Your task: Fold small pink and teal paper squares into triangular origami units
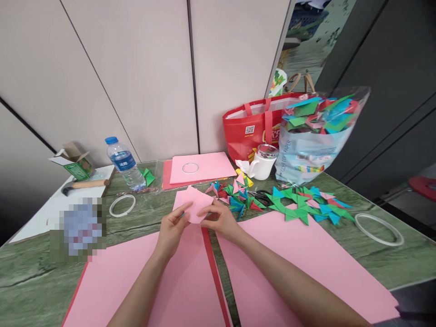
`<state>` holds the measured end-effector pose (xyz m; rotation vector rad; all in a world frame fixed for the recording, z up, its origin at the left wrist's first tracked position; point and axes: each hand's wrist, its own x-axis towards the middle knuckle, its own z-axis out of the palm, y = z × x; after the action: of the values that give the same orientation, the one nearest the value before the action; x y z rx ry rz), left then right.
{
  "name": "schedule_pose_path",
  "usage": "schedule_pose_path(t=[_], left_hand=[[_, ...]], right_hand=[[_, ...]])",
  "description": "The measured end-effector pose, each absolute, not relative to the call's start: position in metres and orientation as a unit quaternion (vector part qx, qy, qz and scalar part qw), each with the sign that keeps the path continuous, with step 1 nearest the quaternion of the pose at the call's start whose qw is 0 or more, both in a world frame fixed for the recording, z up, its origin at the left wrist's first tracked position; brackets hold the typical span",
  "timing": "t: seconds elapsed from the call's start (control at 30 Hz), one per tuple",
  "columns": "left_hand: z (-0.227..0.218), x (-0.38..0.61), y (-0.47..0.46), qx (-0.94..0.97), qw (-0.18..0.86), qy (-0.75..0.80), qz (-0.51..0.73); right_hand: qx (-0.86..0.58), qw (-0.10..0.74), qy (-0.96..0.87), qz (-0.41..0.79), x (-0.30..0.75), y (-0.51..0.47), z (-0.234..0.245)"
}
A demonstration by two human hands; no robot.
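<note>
Head view has our left hand (174, 223) and right hand (220, 220) above the counter (30, 272), to the left of the white mug (263, 166) and nearer us than it, with the small pink paper (196, 205) between them. Our left grip is nearly closed, thumb and finger pinching the left side of the paper; our right grip is much the same on its right side, its fingertips close together. We cannot tell whether a crease runs through the piece.

To work it well, we judge it best to keep the left pinch steady as an anchor while the right thumb and finger bring edge to edge, and to press only once the corners meet. Light pressure suits such paper; a hard squeeze could leave stray creases. Held in the air, it could slip out of line, so the flat large pink sheet (132, 268), to the left of the mug and nearer us, would give firmer backing. We should mind the loose folded pieces (240, 193) just in front and left of the mug, since our right hand is near them and could nudge them
</note>
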<state>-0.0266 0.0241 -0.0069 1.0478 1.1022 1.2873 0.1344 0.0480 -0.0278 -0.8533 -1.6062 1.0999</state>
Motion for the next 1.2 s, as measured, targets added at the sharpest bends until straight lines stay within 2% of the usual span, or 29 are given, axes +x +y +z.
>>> schedule_pose_path(t=[0.2,0.33,0.67,1.2], left_hand=[[-0.001,-0.019,0.02,0.387,0.585,0.432,0.566],[0.0,-0.015,0.018,0.381,0.592,0.425,0.57],[-0.012,-0.013,0.019,0.429,0.528,0.467,0.564],[-0.016,-0.009,0.018,0.411,0.542,0.463,0.569]], right_hand=[[-0.388,0.512,-0.64,0.422,0.133,0.047,-0.026],[-0.395,0.536,-0.591,0.455,0.13,0.047,-0.025],[-0.383,0.57,-0.53,0.498,0.127,0.047,-0.027],[-0.4,0.563,-0.549,0.471,0.129,0.042,-0.019]])
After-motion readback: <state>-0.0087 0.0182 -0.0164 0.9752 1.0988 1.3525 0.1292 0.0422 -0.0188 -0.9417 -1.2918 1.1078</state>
